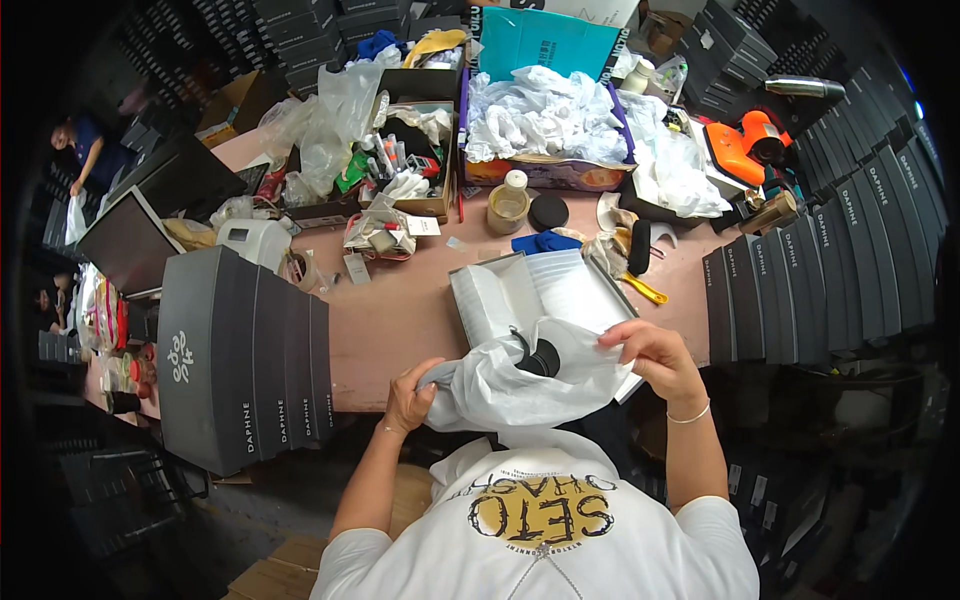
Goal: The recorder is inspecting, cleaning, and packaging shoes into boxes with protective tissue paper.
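Co-worker [98, 150]: far left, dark blue top, one hand at a whitish bag [76, 218].
Monitor [138, 238]: dark-screened, behind the grey boxes [215, 350] packed together at the left.
Left hand [408, 396]: fingers curled closed round the bunched end of the white wrapping [490, 385].
Pink tabletop [380, 310]: bare beside the grey boxes, cluttered toward the back with a jar [508, 208] and a carton of crumpled paper [545, 120].
White wrapping: between both hands, over the near part of an open, paper-lined box [493, 300]; a dark object [542, 358] shows in its opening.
Right hand [655, 360]: thumb and fingertips pinched together on the wrapping's right edge.
Dark boxes [835, 260]: a row along the right.
Left rim: a second figure, too dim to make out.
Under the wrapping: the box's near edge and most of the dark object, whose kind I cannot tell.
Right rim: the row fades into the lens's black border.
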